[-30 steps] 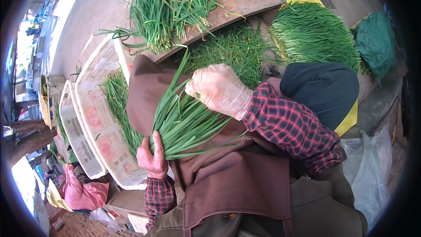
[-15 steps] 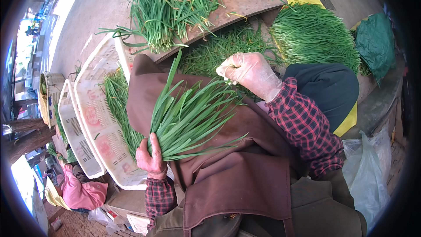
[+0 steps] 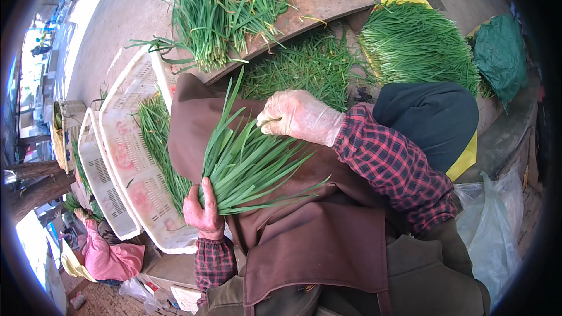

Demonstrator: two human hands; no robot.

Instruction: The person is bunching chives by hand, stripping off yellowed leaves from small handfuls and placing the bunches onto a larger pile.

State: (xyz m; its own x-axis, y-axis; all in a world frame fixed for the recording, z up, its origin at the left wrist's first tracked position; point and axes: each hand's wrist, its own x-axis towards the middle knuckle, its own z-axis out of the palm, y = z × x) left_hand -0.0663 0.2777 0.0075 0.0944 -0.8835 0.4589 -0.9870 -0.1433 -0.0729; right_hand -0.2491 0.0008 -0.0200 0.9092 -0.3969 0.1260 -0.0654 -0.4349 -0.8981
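So there's a crumpled dark green plastic bag (image 3: 500,52) over on the right, a see-through plastic bag (image 3: 490,225) below it, somebody in a pink top (image 3: 114,257) lower left, and brick paving (image 3: 93,298) down there too.

Left hand (image 3: 204,213) closed, thumb extended — right hand (image 3: 301,118) (gloved) farther forward, fingers (image 3: 270,120) curled.

Head fisheye, facing down; right hand (image 3: 300,116) near.
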